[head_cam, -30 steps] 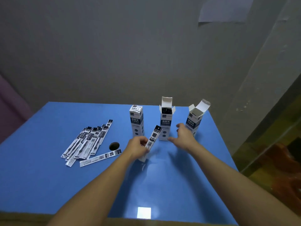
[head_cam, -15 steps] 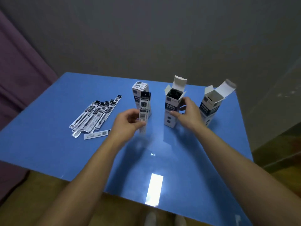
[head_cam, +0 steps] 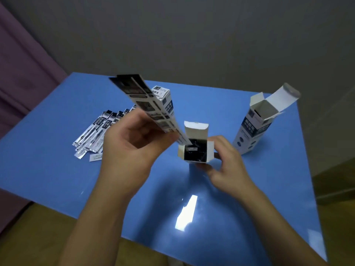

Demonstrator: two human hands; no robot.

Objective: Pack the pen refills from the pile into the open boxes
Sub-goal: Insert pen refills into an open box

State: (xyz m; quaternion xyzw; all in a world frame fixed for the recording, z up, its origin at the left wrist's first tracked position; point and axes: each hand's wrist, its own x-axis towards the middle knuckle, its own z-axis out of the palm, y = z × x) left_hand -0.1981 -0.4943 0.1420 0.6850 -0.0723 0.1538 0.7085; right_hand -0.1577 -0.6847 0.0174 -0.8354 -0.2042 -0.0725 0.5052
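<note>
Against a bare grey wall, on the blue table (head_cam: pixel 57 169), the right hand (head_cam: pixel 224 160) grips the middle open box (head_cam: pixel 196 148) while the left hand (head_cam: pixel 134 143) pinches a packaged refill (head_cam: pixel 146 104), its lower end at the mouth, which probably next needs tipping upright and sliding down, the pile (head_cam: pixel 98 131) waiting left.

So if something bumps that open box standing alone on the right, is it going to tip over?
Probably, yes. The open box is tall and narrow on a small base, so it looks tippy. It is thin card and probably light, so a nudge would likely slide or topple it. No hand steadies it, while the right hand holds the middle box.
</note>
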